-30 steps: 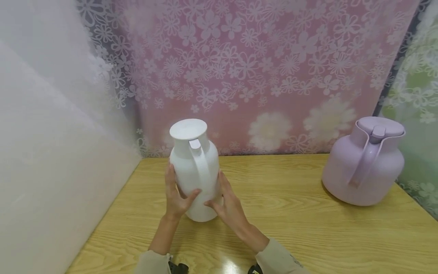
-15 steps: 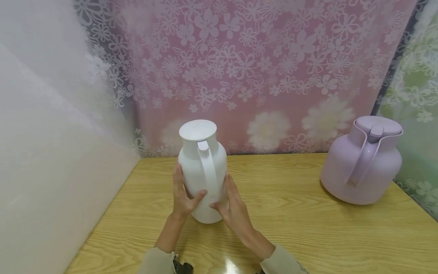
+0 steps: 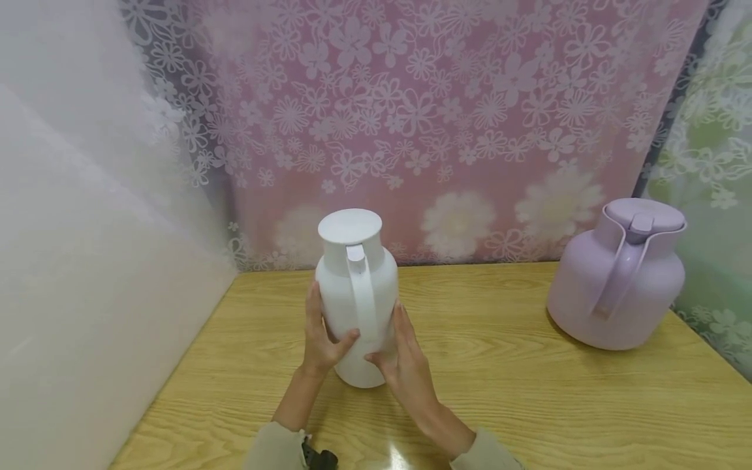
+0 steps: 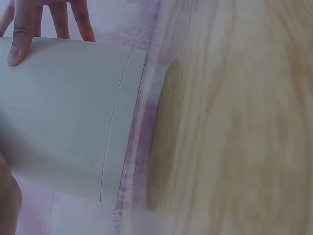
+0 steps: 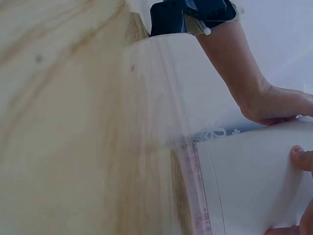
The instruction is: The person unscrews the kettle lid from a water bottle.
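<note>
A white thermos jug [image 3: 360, 294] with a round flat lid stands upright between both hands in the head view, its handle [image 3: 364, 297] facing me. My left hand [image 3: 322, 343] grips its left side, thumb across the front beside the handle's lower end. On the opposite side my right hand [image 3: 409, 369] holds the lower body, its thumb on the front. In the left wrist view, the jug's base [image 4: 122, 132] hangs just above the table, with a gap and a dark shadow under it. The fingers' far ends are hidden behind the jug.
A lilac thermos jug [image 3: 617, 287] stands on the right of the wood-grain table [image 3: 487, 391]. Behind the table hangs a pink floral curtain [image 3: 411, 130]. A white wall [image 3: 100, 248] borders the left, and a green floral panel [image 3: 713, 261] the right.
Both hands have carried the white jug to the right and slightly toward me. Their hold on it looks the same. The whole view has shifted slightly.
</note>
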Available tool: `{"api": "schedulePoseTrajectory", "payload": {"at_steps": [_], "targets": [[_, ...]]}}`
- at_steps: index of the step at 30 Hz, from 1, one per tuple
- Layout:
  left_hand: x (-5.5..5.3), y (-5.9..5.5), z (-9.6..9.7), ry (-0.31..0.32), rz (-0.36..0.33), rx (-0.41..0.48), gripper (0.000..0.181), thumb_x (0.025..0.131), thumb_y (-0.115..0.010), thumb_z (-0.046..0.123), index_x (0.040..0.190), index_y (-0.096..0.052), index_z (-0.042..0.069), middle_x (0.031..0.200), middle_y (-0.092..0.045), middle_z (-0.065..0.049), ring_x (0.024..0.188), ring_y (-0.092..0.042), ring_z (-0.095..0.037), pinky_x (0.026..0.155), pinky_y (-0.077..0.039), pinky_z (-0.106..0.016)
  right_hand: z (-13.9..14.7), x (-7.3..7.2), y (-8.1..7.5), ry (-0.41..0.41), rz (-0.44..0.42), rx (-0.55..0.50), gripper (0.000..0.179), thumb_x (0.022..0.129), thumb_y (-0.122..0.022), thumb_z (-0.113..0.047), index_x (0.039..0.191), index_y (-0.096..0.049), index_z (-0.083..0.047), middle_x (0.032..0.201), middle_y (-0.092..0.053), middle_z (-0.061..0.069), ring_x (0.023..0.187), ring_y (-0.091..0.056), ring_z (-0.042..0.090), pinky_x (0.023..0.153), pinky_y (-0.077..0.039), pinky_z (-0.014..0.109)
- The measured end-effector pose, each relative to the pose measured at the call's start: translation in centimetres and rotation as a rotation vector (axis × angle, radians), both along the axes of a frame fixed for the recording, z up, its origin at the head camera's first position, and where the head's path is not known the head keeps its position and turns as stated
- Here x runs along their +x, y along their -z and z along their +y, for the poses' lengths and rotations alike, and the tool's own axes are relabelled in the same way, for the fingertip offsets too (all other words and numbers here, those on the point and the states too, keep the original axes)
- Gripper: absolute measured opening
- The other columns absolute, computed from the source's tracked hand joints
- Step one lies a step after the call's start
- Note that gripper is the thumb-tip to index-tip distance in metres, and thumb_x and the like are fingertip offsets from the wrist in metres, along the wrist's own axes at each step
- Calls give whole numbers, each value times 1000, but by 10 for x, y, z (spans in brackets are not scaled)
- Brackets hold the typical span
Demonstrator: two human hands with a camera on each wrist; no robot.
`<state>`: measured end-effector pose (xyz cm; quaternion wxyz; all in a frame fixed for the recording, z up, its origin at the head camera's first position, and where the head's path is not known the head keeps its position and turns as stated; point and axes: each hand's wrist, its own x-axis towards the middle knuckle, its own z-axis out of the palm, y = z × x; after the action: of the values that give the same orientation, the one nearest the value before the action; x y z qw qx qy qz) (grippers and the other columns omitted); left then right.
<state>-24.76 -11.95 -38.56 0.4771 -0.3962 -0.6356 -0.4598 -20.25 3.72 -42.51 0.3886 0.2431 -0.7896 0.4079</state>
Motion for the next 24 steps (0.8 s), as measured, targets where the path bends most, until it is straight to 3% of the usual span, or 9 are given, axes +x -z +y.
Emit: {"api": "schedulePoseTrajectory", "payload": {"at_steps": [15,24], "targets": [[-4,5,6,28,-34,-4,87,87,-57,43,131,-14,-18,139,-22,-32,124,-33,-25,96,-34,-32,-1,4,5,70,-14,2,103,63,-80,-15,144,-19,2,145,-24,20,124,-36,37,87,-42,43],[-5,9,6,4,-36,2,88,86,-56,44,129,-16,-21,140,-25,-28,122,-35,-23,95,-34,-30,-2,3,9,91,-13,11,103,62,-81,-14,144,-20,3,143,-26,24,124,-36,36,87,-42,42]]}}
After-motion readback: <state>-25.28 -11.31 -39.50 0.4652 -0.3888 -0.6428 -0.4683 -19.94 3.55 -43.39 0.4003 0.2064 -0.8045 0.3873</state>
